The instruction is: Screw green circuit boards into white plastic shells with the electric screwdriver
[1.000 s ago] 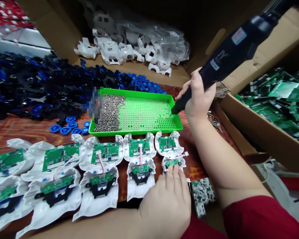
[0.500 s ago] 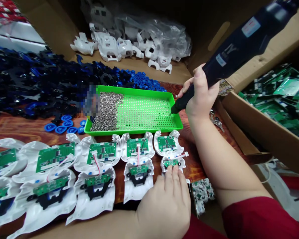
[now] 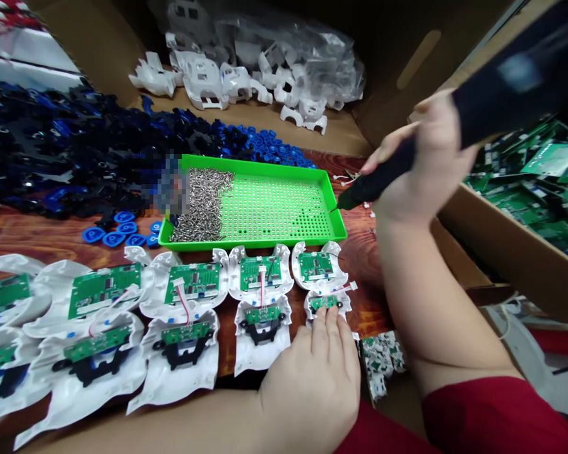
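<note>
Gripping electric screwdriver, right hand closed; left hand flat, pressing white shell.

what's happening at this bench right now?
A person is working over a row of open white shells fitted with green circuit boards. The right hand grips a black electric screwdriver, its tip at the right edge of the green tray, which holds a pile of screws. The left hand presses its fingers on the rightmost shell. Blue and black parts are heaped at left, with a box of boards at right.
</note>
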The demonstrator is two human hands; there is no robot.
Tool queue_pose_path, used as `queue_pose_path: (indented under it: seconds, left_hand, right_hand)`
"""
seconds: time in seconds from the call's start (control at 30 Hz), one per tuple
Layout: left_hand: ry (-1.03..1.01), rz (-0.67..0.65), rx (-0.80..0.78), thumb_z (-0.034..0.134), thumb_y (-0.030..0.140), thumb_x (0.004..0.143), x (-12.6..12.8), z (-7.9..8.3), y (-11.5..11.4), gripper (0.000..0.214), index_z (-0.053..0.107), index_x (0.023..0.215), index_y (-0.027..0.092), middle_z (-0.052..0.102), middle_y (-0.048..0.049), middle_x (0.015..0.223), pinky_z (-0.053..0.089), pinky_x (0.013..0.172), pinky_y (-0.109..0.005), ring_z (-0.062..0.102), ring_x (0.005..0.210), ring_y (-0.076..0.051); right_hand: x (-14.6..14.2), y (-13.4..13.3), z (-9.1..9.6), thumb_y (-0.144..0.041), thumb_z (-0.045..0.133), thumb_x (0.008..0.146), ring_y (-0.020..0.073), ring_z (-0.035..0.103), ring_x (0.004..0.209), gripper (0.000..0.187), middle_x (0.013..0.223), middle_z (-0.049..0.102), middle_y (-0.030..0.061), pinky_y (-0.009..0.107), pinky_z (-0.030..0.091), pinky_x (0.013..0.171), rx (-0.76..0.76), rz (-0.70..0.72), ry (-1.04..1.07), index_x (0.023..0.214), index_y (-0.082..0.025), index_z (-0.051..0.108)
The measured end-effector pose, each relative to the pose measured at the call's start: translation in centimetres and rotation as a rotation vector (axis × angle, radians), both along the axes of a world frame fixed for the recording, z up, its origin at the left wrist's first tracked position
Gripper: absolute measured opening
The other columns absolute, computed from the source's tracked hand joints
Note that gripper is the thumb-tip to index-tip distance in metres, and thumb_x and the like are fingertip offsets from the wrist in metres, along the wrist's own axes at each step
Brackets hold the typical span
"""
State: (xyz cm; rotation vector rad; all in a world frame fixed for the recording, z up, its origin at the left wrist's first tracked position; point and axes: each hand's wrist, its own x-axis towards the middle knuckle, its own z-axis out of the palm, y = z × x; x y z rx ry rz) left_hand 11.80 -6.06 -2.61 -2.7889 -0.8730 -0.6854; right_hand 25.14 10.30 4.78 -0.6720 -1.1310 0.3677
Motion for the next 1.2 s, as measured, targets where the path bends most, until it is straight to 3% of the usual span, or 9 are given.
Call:
queue_pose_path:
  seconds: [0.07, 0.17, 0.33, 0.67, 0.9, 1.07, 1.2]
  left_hand:
    - [0.009, 0.002, -0.006, 0.039, 0.004, 0.08, 0.0, 0.0, -0.1, 0.032, 0.061, 0.103, -0.001, 0.065, -0.023, 0.106, 0.053, 0.067, -0.034, 0.066, 0.094, -0.029]
    - [0.005, 0.013, -0.014, 0.04, 0.004, 0.081, 0.0, 0.0, -0.2, 0.031, 0.061, 0.103, -0.001, 0.065, -0.0228, 0.106, 0.052, 0.07, -0.033, 0.065, 0.095, -0.028]
    - [-0.031, 0.041, -0.058, 0.039, 0.005, 0.081, 0.2, 0.2, -0.3, 0.03, 0.063, 0.099, 0.001, 0.069, -0.021, 0.097, 0.054, 0.065, -0.034, 0.068, 0.086, -0.028]
    - [-0.049, 0.055, -0.095, 0.042, 0.004, 0.076, 0.5, 0.8, -0.3, 0.03, 0.068, 0.092, 0.005, 0.073, -0.0154, 0.083, 0.056, 0.06, -0.035, 0.069, 0.074, -0.027]
    - [-0.117, 0.087, -0.1, 0.039, 0.002, 0.075, 0.4, 0.7, -0.1, 0.033, 0.068, 0.092, 0.003, 0.072, -0.0165, 0.08, 0.056, 0.058, -0.033, 0.069, 0.065, -0.024]
    - [-0.105, 0.075, -0.105, 0.039, 0.004, 0.076, 0.3, 0.6, -0.4, 0.033, 0.067, 0.094, 0.001, 0.072, -0.0201, 0.084, 0.055, 0.059, -0.034, 0.069, 0.072, -0.027]
    - [-0.099, 0.097, -0.088, 0.041, 0.004, 0.074, 0.4, 0.7, -0.5, 0.033, 0.068, 0.093, 0.001, 0.072, -0.0204, 0.083, 0.055, 0.057, -0.034, 0.069, 0.074, -0.028]
  right_hand:
    - [-0.1, -2.9, 1.7, -0.033, 0.056, 0.078, 0.0103, 0.047, 0.038, 0.011, 0.048, 0.047, -0.0062, 0.026, 0.039, 0.034, -0.032, 0.049, -0.028, 0.075, -0.023, 0.051]
    - [-0.5, -7.8, 3.3, -0.048, 0.056, 0.076, 0.0153, 0.047, 0.035, 0.023, 0.045, 0.049, -0.0039, 0.033, 0.04, 0.032, -0.235, 0.287, -0.126, 0.072, -0.026, 0.053]
    - [-1.5, -12.5, 3.1, -0.055, 0.06, 0.07, 0.0154, 0.049, 0.037, 0.03, 0.049, 0.051, -0.0016, 0.037, 0.043, 0.036, -0.441, 0.355, -0.156, 0.069, -0.026, 0.053]
    - [-2.3, -12.3, 1.0, -0.053, 0.047, 0.082, 0.0146, 0.051, 0.041, 0.033, 0.052, 0.048, -0.0017, 0.035, 0.044, 0.044, -0.398, 0.399, -0.136, 0.091, -0.022, 0.053]
    - [-2.9, -12.1, 0.6, -0.039, 0.058, 0.08, 0.0138, 0.05, 0.042, 0.015, 0.053, 0.048, -0.0053, 0.033, 0.044, 0.045, -0.467, 0.402, -0.201, 0.087, -0.027, 0.051]
    - [-2.8, -11.1, -0.3, -0.031, 0.056, 0.078, 0.0134, 0.047, 0.038, 0.017, 0.054, 0.047, -0.0041, 0.031, 0.039, 0.037, -0.251, 0.534, -0.256, 0.092, -0.023, 0.051]
    - [-2.9, -11.0, -0.8, -0.028, 0.053, 0.078, 0.0134, 0.048, 0.038, 0.016, 0.054, 0.047, -0.0039, 0.03, 0.04, 0.036, -0.261, 0.549, -0.246, 0.093, -0.023, 0.049]
